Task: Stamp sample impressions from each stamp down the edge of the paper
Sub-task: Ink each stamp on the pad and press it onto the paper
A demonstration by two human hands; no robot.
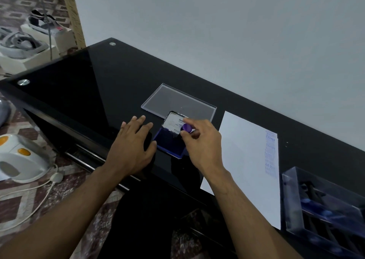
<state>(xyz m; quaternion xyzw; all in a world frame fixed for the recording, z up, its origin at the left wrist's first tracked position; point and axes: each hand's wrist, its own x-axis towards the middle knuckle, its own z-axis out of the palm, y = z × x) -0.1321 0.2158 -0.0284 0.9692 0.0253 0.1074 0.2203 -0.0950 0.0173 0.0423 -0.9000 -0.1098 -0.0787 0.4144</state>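
Head view, looking down on a black glass table. Right hand pinches a purple-topped stamp by its knob, holding it over the blue pad of the open ink pad; whether the stamp face touches the pad cannot be told. Left hand lies flat with fingers spread, palm down on the table just beside the pad's left edge, holding nothing. White paper sits to the right of the pad, with a column of faint blue impressions already running down its far right edge. Clear box at lower right holds further stamps; a clear lid lies behind the pad. Step in hand, as judged: inking. To do it well, press the stamp squarely and lightly onto the pad, steady the pad with the left hand, then carry the stamp to the next free place in the column and set it down level, without rocking
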